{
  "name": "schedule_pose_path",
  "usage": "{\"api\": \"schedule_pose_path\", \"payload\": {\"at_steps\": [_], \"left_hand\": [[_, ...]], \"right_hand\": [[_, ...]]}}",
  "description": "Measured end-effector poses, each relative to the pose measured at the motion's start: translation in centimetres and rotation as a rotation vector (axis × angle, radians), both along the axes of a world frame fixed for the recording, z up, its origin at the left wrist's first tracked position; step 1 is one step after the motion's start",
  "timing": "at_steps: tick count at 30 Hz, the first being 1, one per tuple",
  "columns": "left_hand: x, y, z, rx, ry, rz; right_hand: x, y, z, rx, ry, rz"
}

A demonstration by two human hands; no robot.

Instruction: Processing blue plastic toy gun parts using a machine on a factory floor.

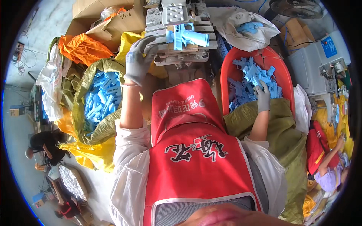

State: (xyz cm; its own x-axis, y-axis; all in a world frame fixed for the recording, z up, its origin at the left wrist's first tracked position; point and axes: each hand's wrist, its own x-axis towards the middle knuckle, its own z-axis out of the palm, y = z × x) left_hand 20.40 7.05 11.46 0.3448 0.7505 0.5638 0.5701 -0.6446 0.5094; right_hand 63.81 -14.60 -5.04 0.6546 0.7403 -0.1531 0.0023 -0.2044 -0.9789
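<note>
Red tub: blue toy guns, prob. to do.
Green sack: blue pcs, maybe done.
Machine: toy gun on top, prob. mid-job.
My L hand: fingers apart, empty.
My R hand: closed on tub gun.

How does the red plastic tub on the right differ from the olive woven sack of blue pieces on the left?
The red plastic tub looks smooth and rigid; the olive woven sack is soft and creased. The tub holds light-blue pistol-shaped pieces, the sack long, narrow light-blue pieces. Both are open-topped.
</note>
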Motion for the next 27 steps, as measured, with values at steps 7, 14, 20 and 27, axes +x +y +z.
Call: {"api": "schedule_pose_path", "payload": {"at_steps": [7,14,20,27], "left_hand": [[3.3,3.5,1.6,-0.368,0.105,-0.222],[-0.1,2.3,1.1,-0.149,-0.114,-0.134],[-13.1,-0.1,-5.0,-0.262,-0.638,0.158],[-26.5,-7.6,-8.0,-0.170,-0.252,0.969]], "right_hand": [[-4.0,2.7,5.4,0.337,0.280,0.100],[-10.1,9.8,12.0,0.422,0.061,0.432],[-15.5,17.1,15.7,0.373,-0.293,0.697],[-14.8,18.3,15.2,0.400,-0.833,0.813]]}}
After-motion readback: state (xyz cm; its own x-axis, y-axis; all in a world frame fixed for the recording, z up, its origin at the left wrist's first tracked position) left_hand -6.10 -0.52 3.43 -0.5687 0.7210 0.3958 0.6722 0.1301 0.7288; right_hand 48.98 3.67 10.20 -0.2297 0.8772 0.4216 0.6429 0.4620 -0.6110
